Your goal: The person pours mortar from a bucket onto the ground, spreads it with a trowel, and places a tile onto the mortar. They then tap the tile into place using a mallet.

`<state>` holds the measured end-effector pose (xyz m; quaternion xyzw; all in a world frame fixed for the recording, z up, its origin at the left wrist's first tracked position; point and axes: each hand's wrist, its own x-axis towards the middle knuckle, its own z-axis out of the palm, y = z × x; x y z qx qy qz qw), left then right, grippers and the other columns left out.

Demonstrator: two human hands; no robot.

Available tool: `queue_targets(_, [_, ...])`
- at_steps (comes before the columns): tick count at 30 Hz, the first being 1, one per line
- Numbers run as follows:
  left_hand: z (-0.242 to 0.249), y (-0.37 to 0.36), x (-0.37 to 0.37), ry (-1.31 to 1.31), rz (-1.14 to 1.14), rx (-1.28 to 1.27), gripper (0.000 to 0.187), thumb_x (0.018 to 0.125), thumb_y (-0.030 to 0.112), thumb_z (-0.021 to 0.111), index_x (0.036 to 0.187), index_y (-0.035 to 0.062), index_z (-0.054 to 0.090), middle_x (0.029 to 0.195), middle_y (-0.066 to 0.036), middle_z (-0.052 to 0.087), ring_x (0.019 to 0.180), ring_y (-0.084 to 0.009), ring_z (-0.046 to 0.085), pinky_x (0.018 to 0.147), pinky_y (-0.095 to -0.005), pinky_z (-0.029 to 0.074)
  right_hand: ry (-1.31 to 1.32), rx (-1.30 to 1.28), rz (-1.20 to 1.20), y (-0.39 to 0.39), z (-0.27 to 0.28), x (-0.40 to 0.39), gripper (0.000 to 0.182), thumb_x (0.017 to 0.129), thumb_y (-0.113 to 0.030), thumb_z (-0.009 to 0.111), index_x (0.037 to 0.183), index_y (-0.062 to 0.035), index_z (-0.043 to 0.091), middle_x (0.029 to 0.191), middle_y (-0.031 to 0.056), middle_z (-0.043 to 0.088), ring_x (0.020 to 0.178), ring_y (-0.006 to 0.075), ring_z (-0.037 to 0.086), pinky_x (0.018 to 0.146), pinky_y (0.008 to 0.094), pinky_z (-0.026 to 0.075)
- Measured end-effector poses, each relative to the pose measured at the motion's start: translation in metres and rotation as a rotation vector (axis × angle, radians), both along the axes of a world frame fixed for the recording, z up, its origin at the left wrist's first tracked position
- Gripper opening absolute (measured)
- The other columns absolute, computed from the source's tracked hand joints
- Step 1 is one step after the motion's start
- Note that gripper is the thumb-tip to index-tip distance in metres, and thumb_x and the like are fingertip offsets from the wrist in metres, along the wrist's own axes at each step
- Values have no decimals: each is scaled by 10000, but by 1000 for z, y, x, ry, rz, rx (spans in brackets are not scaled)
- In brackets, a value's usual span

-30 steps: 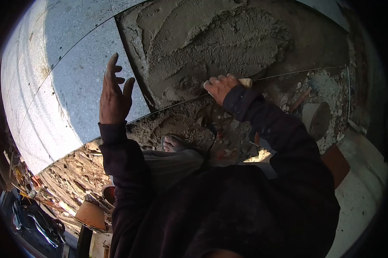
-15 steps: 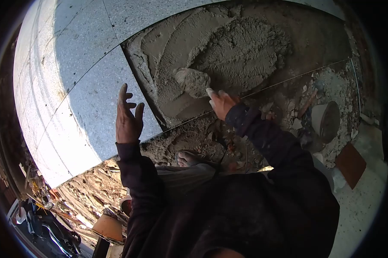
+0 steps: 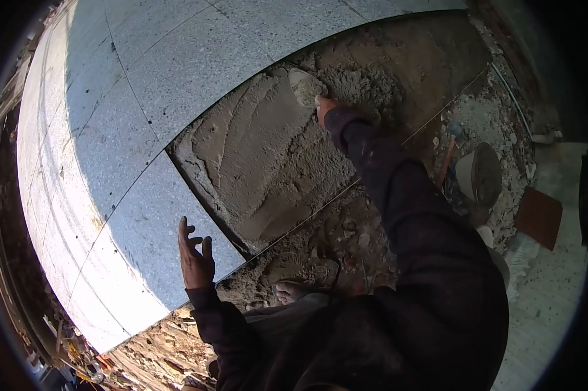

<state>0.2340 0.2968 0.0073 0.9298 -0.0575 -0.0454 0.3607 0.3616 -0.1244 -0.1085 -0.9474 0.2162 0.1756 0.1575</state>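
Observation:
Wet grey mortar (image 3: 242,176) lies spread in the bed beside the speckled tiles (image 3: 170,208), with a rougher heap (image 3: 372,88) at its far side. My right hand (image 3: 328,109) is closed on a trowel, its handle hidden in my fingers. The trowel's mortar-coated blade (image 3: 305,88) rests at the bed's far edge, between the smoothed part and the heap. Over the near corner tile hovers my left hand (image 3: 197,259), fingers apart and nothing in it.
A taut string (image 3: 333,203) runs along the bed's near side. To the right are a bucket (image 3: 479,174), a long-handled tool (image 3: 448,159) and a square brown tile (image 3: 539,218) among rubble. My bare foot (image 3: 288,290) is on the dirt below the bed.
My right hand has carried the trowel away from me to the bed's far edge, and the mortar nearer me is spread wider. The view has shifted; my left hand stays open over the tile.

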Motion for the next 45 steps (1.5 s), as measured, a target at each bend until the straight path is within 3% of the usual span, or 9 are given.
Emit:
queue_targets(3, [2, 1, -2, -7, -8, 10, 685, 767, -37, 568, 1342, 117, 227, 1053, -144, 495, 757, -186, 583, 672, -310, 477, 132, 685, -123, 3, 58, -41, 305, 869, -183, 431, 1143, -50, 453, 687, 85, 537, 550, 204, 549, 475, 353, 463])
queue_targets(6, [-1, 2, -2, 3, 9, 27, 693, 763, -38, 573, 1343, 117, 226, 1048, -140, 494, 755, -185, 583, 663, -305, 478, -76, 772, -406, -14, 67, -88, 249, 855, -191, 451, 1081, -91, 477, 625, 57, 469, 429, 157, 463, 355, 349, 391])
queue_targets(9, [-4, 0, -5, 54, 4, 58, 698, 757, -52, 571, 1342, 116, 229, 1047, -141, 495, 753, -187, 581, 647, -303, 477, -400, 1142, -1157, -66, 12, -100, 222, 853, -192, 449, 1054, -100, 471, 623, 66, 466, 418, 163, 456, 355, 347, 392])
queue_targets(21, [29, -36, -14, 18, -130, 176, 568, 746, -20, 579, 1260, 106, 373, 1128, -145, 482, 833, -281, 557, 688, -339, 484, -96, 1045, -63, -22, -33, 9, 224, 847, -187, 440, 1035, -68, 458, 630, 49, 438, 494, 151, 455, 410, 345, 403])
queue_targets(24, [52, -36, -33, 56, -25, 279, 565, 747, -19, 580, 1259, 91, 371, 1149, -156, 468, 856, -289, 550, 701, -338, 482, 93, 764, 66, -12, 27, 13, 217, 845, -171, 463, 1031, -59, 479, 658, 62, 468, 545, 176, 476, 483, 357, 431])
queue_targets(28, [88, -31, -77, 73, 139, 370, 558, 762, 10, 581, 1265, 60, 344, 1166, -177, 454, 874, -314, 544, 742, -368, 470, 127, -134, 913, -33, 83, -6, 321, 829, -125, 463, 1149, -102, 473, 894, 170, 582, 754, 310, 589, 637, 415, 482])
queue_targets(38, [136, -102, -165, 176, 379, 570, 581, 775, 103, 585, 1269, 22, 290, 1213, -211, 419, 1023, -355, 488, 868, -402, 402, 1, -175, 876, -38, 46, 74, 243, 850, -137, 426, 1079, -101, 499, 1036, 154, 547, 893, 325, 555, 762, 430, 445])
queue_targets(41, [152, -123, -171, 194, 439, 526, 591, 768, 98, 589, 1273, 24, 292, 1216, -213, 413, 1025, -361, 486, 874, -405, 397, 411, 316, 694, -35, 71, 86, 188, 820, -170, 465, 947, -45, 526, 865, 142, 587, 683, 264, 581, 615, 399, 451])
queue_targets(45, [159, -113, -193, 138, 345, 734, 593, 767, 71, 566, 1287, 21, 285, 1211, -218, 412, 1040, -361, 477, 872, -404, 396, 246, 415, 698, -40, 75, 91, 209, 822, -152, 477, 982, -39, 549, 924, 169, 600, 798, 288, 609, 687, 387, 492])
